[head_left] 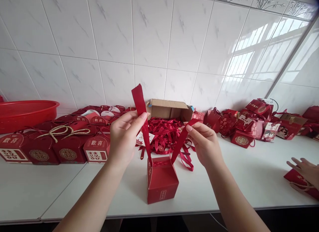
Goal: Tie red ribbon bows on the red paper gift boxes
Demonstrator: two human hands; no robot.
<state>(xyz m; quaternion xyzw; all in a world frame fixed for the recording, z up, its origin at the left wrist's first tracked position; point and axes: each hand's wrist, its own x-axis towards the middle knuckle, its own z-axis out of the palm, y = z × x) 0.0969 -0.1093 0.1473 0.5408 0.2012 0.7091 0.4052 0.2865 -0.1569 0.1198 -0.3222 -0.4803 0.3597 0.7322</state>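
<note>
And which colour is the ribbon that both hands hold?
The ribbon is deep red, best seen in the head view.

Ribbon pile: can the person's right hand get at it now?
Probably yes: the pile lies near the right hand with nothing solid between, though it would likely have to release the ribbon it pinches.

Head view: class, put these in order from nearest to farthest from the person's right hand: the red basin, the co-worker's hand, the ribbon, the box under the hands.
1. Ribbon: held in the right hand's fingers.
2. Box: below, toward the left.
3. Co-worker's hand: at the view's right edge.
4. Red basin: far left, against the wall side.
</note>
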